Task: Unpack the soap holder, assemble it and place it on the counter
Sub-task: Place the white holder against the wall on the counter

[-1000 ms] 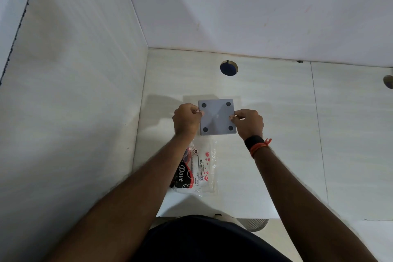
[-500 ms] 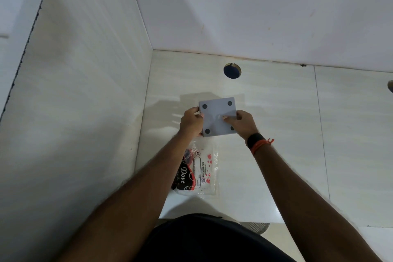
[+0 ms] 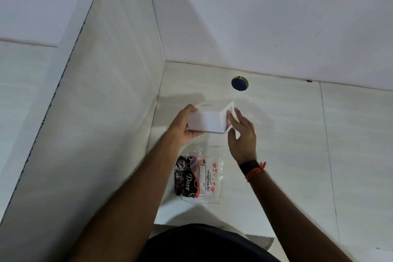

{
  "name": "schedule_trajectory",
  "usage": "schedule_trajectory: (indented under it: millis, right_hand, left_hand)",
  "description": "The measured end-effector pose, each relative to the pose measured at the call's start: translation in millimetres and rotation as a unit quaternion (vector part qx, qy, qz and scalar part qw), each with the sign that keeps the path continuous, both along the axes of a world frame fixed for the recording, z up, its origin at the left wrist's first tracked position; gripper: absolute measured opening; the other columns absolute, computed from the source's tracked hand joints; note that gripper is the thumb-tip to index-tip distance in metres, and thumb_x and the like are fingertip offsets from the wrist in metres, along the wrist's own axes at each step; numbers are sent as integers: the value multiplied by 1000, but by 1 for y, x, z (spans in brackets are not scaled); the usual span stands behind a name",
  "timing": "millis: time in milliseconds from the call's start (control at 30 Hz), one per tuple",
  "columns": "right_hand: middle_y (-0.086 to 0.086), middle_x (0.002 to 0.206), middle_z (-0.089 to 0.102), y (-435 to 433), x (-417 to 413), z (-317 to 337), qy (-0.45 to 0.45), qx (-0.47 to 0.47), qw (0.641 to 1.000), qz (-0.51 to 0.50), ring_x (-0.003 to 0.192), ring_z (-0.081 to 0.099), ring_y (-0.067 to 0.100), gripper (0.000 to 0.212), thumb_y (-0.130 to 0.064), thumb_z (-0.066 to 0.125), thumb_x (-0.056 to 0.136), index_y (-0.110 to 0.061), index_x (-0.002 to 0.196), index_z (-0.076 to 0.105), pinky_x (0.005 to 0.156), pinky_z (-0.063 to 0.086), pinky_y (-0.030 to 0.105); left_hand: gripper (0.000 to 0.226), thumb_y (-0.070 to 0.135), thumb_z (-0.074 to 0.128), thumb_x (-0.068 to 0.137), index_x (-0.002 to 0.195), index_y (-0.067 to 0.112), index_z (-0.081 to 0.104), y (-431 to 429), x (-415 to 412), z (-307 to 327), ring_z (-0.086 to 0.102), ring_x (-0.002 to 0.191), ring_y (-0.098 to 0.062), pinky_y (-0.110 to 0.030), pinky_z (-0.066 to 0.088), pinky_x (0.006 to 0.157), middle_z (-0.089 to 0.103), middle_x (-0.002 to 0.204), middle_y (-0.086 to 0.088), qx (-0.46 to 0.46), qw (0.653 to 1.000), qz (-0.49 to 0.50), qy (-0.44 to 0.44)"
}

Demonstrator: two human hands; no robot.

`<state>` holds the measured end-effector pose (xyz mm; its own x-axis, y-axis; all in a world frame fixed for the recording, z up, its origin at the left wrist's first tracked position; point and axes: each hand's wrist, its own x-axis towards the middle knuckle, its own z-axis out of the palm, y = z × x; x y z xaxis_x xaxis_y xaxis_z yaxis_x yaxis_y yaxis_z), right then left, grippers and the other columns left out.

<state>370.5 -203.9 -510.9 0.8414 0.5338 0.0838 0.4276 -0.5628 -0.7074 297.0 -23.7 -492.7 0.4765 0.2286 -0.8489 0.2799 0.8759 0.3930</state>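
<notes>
While left hand (image 3: 184,126) grips white soap holder (image 3: 207,120) above counter (image 3: 287,134), right hand (image 3: 242,134) open, fingertips touching holder's right side; plastic packaging (image 3: 202,176) below holder.

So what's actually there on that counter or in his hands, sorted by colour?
White: 1, the soap holder
Clear with red and black print: 1, the wrapper
Total: 2

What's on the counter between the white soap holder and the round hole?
Nothing: in the head view, bare tiled counter separates white plastic soap holder from round dark hole.
</notes>
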Motion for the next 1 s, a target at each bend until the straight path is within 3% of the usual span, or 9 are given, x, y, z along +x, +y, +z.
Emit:
schedule_trajectory:
  millis: [67,133,200,333,500,633,800,933,1000]
  right_hand:
    - [13,148,49,6,0,12,235,76,966,-79,129,53,28,43,-3,53,93,-17,133,62,108,44,41]
    - [16,133,58,12,6,21,483,173,842,-166,109,66,32,37,-30,57,98,-12,130,61,95,55,45]
    - [16,118,65,18,12,22,550,152,805,-163,99,70,34,49,-49,63,90,-11,120,62,89,59,45]
    - [17,116,67,34,24,16,567,126,803,-128,99,69,32,43,-36,76,84,-6,113,66,90,58,46]
    - [16,120,66,67,53,6,573,160,792,-138,101,69,28,42,-18,82,79,1,113,66,92,58,44]
    - [13,114,68,97,82,-4,554,176,799,-155,98,68,26,45,-17,83,78,2,115,66,90,59,41]
    - [10,119,64,126,124,-21,522,161,823,-158,114,60,27,14,-17,76,85,-11,93,66,95,55,40]
    - [10,127,59,142,146,-36,503,134,836,-177,115,56,25,31,-21,75,87,-6,112,63,87,57,36]
    - [8,120,57,149,151,-39,489,110,847,-180,109,55,23,23,-23,70,90,-7,105,62,91,57,38]
  left_hand:
    - [19,11,62,83,100,7,55,-3,-6,-4,56,93,-28,-44,57,84,53,98,-16,13,999,25,-32]
    - [16,8,59,84,100,6,57,-5,-11,-9,56,90,-25,-37,56,73,54,95,-15,27,996,48,-63]
    - [26,9,61,79,105,4,61,-4,-12,-14,56,90,-25,-32,53,68,58,98,-16,62,993,44,-90]
    - [73,11,75,64,134,11,52,6,-8,-21,60,101,-30,-31,55,64,61,121,-19,127,987,27,-91]
    - [59,16,70,85,141,19,50,31,6,-24,57,118,-22,-32,50,84,57,140,-1,224,974,-11,-24]
    - [53,27,73,84,133,15,58,44,2,-36,56,124,-19,-40,47,105,57,140,-4,321,942,-48,87]
    - [43,18,73,84,125,9,62,32,-13,-45,62,115,-23,-38,49,97,66,126,-14,339,932,-101,79]
    - [40,18,74,82,121,11,65,19,-25,-53,62,108,-19,-37,50,91,68,122,-14,354,920,-150,77]
    - [41,19,76,81,120,12,65,15,-31,-54,62,108,-17,-32,50,89,68,121,-12,369,909,-179,81]
